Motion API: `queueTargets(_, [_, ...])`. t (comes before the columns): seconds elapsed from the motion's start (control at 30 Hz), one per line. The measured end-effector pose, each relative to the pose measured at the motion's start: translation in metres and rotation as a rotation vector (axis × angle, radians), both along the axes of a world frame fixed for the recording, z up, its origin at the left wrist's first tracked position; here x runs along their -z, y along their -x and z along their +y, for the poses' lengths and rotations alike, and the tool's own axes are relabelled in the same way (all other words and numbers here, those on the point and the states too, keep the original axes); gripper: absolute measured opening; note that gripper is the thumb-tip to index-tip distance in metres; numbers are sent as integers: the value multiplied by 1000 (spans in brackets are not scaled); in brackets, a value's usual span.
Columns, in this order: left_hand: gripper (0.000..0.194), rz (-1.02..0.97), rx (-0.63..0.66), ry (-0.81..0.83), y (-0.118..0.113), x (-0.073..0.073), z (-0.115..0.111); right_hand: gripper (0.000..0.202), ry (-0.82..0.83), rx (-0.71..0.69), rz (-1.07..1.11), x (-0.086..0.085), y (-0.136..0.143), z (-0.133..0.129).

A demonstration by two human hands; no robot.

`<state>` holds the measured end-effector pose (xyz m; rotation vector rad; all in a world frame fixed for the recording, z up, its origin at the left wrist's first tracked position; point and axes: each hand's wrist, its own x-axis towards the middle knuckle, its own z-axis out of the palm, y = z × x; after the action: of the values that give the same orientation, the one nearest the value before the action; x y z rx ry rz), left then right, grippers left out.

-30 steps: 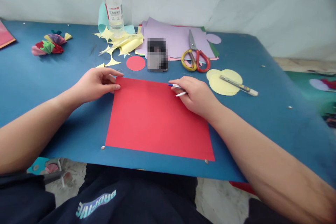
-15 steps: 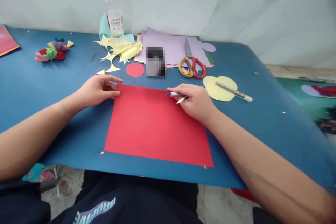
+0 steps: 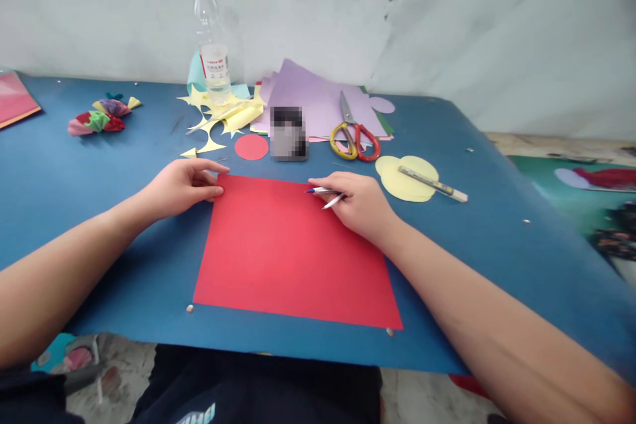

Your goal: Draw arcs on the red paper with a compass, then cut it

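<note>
A red sheet of paper (image 3: pixel 293 252) lies flat on the blue table near its front edge. My left hand (image 3: pixel 186 187) rests at the sheet's far left corner, thumb and forefinger apart, fingertips touching the edge. Over the far right part of the sheet, my right hand (image 3: pixel 355 202) is closed round a white pen (image 3: pixel 318 191) with a blue tip. A second slim white pointed piece (image 3: pixel 332 201) sticks out of the same grip; whether the two are joined is hidden by the fingers.
Beyond the sheet are a red paper circle (image 3: pixel 251 147), a blurred-out dark object (image 3: pixel 289 136), scissors (image 3: pixel 354 136), purple paper (image 3: pixel 318 96), yellow scraps (image 3: pixel 243 116) and a water bottle (image 3: pixel 214 66). Yellow circles (image 3: pixel 397 189) lie right under a slim stick (image 3: pixel 437 185); colourful folded pieces (image 3: pixel 99 120) sit left.
The view has tilted up slightly, so everything sits lower and the bottle's cap now shows. Both hands keep about the same place on the sheet, and the right hand's grip is unchanged.
</note>
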<state>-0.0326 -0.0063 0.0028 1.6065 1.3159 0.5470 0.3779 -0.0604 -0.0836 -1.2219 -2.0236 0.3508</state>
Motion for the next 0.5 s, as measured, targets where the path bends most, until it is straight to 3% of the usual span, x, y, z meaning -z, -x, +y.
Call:
queueTargets(0.27, [68, -69, -72, 45, -3, 7, 2, 31, 24, 2, -34, 1, 2, 3])
queueTargets(0.5, [70, -53, -41, 51, 2, 9, 6, 31, -21, -30, -20, 1, 3, 4])
